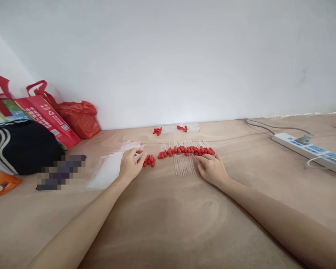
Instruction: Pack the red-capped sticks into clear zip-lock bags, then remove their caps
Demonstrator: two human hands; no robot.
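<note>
A curved row of glass droppers with red rubber bulbs (182, 150) lies across the middle of the table. Below it, bare glass tubes (182, 166) lie side by side. My left hand (131, 164) rests by a small pile of loose red rubber bulbs (149, 160), its thumb at the pile and a gap between thumb and bent forefinger. At the right end of the bare tubes is my right hand (212, 168), thumb and forefinger drawn together near the tube tops. What lies between those fingertips, if anything, is too small to make out.
Clear zip bags (105, 172) lie left of my left hand. Near the wall, more red bulbs (157, 131) sit by a clear bag (194, 127). A power strip (310, 149) with cords is at right. Bags (49, 116) and a black drawstring bag (28, 147) stand at left.
</note>
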